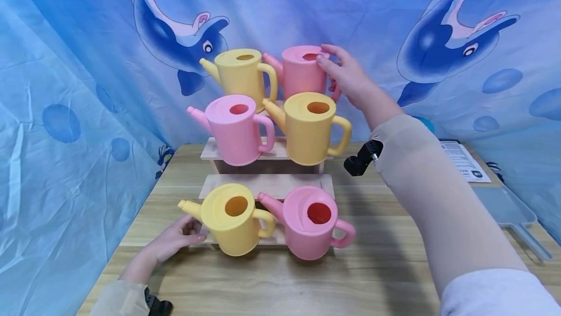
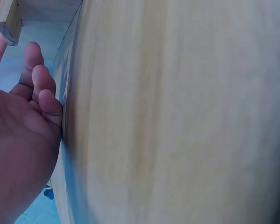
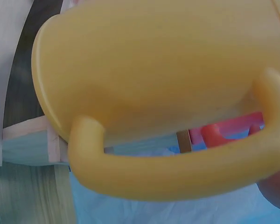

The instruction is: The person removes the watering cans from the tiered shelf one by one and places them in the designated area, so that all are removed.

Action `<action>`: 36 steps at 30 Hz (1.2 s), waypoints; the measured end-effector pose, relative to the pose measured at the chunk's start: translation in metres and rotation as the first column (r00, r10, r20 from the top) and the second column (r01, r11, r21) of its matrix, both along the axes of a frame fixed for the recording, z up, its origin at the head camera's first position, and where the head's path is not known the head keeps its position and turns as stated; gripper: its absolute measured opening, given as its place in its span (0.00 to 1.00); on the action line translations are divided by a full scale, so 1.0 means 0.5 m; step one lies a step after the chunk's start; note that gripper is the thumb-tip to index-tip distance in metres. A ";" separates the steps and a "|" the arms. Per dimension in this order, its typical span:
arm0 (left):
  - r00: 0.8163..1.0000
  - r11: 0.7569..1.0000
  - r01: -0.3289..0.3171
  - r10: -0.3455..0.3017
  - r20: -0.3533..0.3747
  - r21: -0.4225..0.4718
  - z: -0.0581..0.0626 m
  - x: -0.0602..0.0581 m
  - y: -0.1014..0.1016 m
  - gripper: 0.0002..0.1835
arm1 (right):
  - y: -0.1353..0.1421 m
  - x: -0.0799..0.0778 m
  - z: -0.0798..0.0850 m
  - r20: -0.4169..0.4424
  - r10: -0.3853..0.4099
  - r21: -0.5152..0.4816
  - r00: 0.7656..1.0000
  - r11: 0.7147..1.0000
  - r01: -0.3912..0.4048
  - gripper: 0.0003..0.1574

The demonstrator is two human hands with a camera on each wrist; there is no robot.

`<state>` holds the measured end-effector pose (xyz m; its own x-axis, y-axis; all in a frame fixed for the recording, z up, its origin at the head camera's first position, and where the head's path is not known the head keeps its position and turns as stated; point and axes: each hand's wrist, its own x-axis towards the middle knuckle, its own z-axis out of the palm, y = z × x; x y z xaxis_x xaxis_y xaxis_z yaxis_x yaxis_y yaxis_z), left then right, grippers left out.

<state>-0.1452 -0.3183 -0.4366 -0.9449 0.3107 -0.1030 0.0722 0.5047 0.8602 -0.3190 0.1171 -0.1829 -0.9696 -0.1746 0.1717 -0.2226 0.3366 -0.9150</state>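
Note:
At the top right of a stepped wooden stand [image 1: 267, 179], my right hand [image 1: 346, 72] grips a pink watering can [image 1: 302, 77], thumb and forefinger at its rim; its other fingers are partly hidden by the handle. A yellow watering can [image 1: 241, 75] stands beside it. One step down are a light pink can [image 1: 236, 136] and a yellow can [image 1: 308, 133], whose handle [image 3: 177, 177] fills the right wrist view. On the bottom step are a yellow can [image 1: 228, 228] and a pink can [image 1: 307, 238]. My left hand [image 1: 177, 238] pinches the bottom step's left end [image 2: 9, 23].
The stand rests on a wooden table [image 1: 280, 287]. A printed sheet [image 1: 464, 160] and a grey tray-like item with a handle [image 1: 504, 206] lie at the right. Blue dolphin-print cloth [image 1: 315, 4] hangs behind and at the left.

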 end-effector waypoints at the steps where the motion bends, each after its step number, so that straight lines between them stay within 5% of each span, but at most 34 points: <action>1: 1.000 1.000 0.002 -0.002 -0.002 0.003 0.000 -0.001 0.000 0.18 | 0.003 0.000 0.000 0.000 0.000 0.000 1.000 1.000 0.000 0.39; 10: 1.000 1.000 0.005 -0.005 0.001 0.022 -0.006 -0.003 0.001 0.19 | 0.034 -0.001 -0.002 0.027 -0.078 -0.097 0.997 0.992 0.080 0.37; 31: 0.999 0.998 -0.014 0.012 0.046 0.057 -0.008 0.001 0.002 0.23 | 0.072 -0.001 -0.007 0.049 -0.121 -0.205 0.991 0.970 0.129 0.38; 36: 0.999 0.999 -0.009 0.006 0.054 0.054 -0.007 0.000 0.002 0.24 | 0.081 0.002 -0.008 0.065 -0.158 -0.280 0.985 0.945 0.170 0.35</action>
<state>-0.1453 -0.3175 -0.4398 -0.9409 0.3097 -0.1367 0.0216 0.4580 0.8887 -0.3179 0.1579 -0.1867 -0.9879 0.0372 0.1504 -0.1466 0.0903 -0.9851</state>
